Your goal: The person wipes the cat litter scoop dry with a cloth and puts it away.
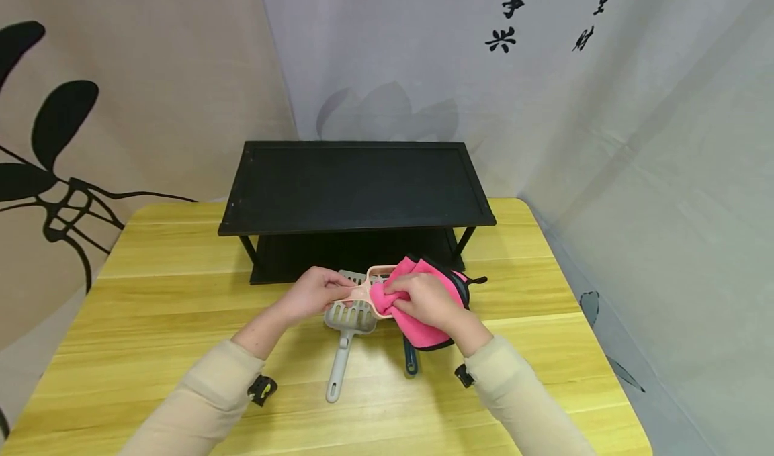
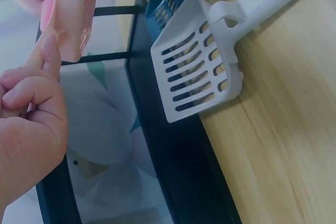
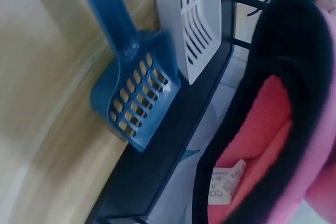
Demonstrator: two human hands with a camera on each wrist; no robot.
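Observation:
My left hand (image 1: 314, 293) pinches the handle of a peach-pink slotted litter scoop (image 2: 73, 19), held up above the table. In my right hand (image 1: 425, 299) is a bright pink cloth (image 1: 431, 334) with black edging, gripped against the scoop's basin. A white label shows on the cloth in the right wrist view, where the right hand is mostly hidden by the cloth. Below the hands lies a light grey litter scoop (image 2: 194, 72), its handle towards me. To its right is a dark blue litter scoop (image 3: 139, 95), largely covered by the cloth in the head view.
Behind the hands stands a black two-tier shelf (image 1: 357, 187), its lower tier close to the scoops' heads. Everything rests on a yellow wood-grain table (image 1: 199, 295). Printed curtains (image 1: 387, 53) hang behind the table.

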